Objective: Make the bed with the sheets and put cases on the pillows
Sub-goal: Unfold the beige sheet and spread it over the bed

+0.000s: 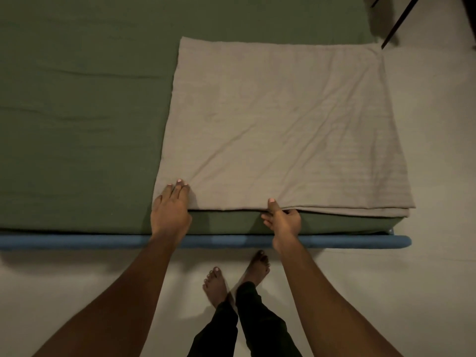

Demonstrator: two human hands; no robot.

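Observation:
A folded grey-beige sheet (278,124) lies flat on the right end of the mattress, which is covered by a green fitted sheet (77,112). My left hand (171,210) rests flat with straight fingers on the folded sheet's near left corner. My right hand (282,219) pinches the near edge of the folded sheet, thumb on top and fingers curled under the layers. No pillows or pillowcases show in the view.
A blue padded bed rail (77,242) runs along the near side of the mattress. My bare feet (231,276) stand on the pale floor just in front of it. Dark thin furniture legs (396,24) stand at the top right, beyond the bed's corner.

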